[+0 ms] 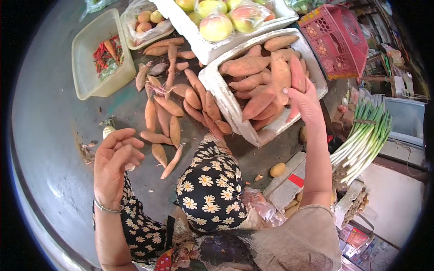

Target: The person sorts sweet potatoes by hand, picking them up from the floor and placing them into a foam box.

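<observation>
Over the white foam box (223, 101) of sweet potatoes, my right hand (305, 101) is closed on a reddish sweet potato (297, 73); its thumb lies against a paler, larger sweet potato (280, 76), and whether that one is gripped too I cannot tell. My left hand (118, 152) is raised above the floor near my knee, fingers loosely curled and apart, nothing visible in it. Between my left hand and the box, loose sweet potatoes (169, 105) lie in a pile on the grey floor, some with thin roots.
At the upper left stand a plastic tub (81, 64) with red chillies and a bagged tray of round fruit (144, 27). A foam box (200, 50) of wrapped fruit is behind. At right are a pink crate (349, 37), spring onions (362, 135) and a potato (277, 169).
</observation>
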